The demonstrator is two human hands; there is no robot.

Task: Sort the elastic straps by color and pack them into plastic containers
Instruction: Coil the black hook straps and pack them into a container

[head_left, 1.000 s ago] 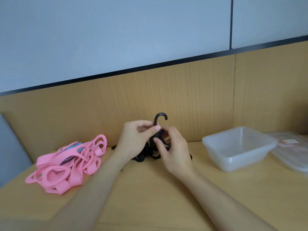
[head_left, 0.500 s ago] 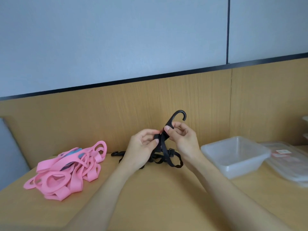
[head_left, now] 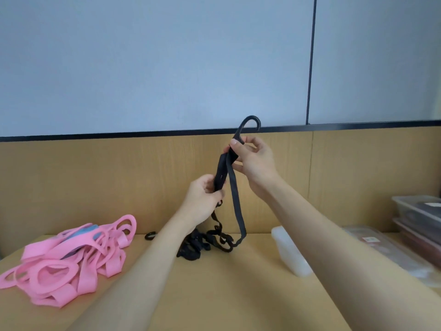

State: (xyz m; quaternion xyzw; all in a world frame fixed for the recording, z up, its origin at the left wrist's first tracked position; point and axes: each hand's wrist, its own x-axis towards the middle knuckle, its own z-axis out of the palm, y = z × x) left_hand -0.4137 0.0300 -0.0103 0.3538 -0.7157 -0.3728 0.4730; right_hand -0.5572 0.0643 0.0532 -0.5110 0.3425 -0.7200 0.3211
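A black elastic strap [head_left: 235,194] with a hook at its top end hangs in the air above the table. My right hand [head_left: 254,161] pinches it just under the hook. Lower down, my left hand [head_left: 205,199] grips the doubled strap. Its lower end trails into a small heap of black straps [head_left: 198,246] on the table. A pile of pink straps [head_left: 69,261], with something blue among them, lies at the left. An empty clear plastic container [head_left: 290,253] stands right of the black heap, partly hidden by my right forearm.
Flat lids or packs [head_left: 386,249] lie at the right, and stacked closed containers [head_left: 420,218] stand at the far right edge. A wooden back panel [head_left: 95,185] rises behind the table [head_left: 214,295]. A small black loop [head_left: 150,235] lies by the panel.
Both hands have risen from the table. My right hand has lifted the hook end up and to the right, stretching the black strap out of the heap, while my left hand slid lower along it.
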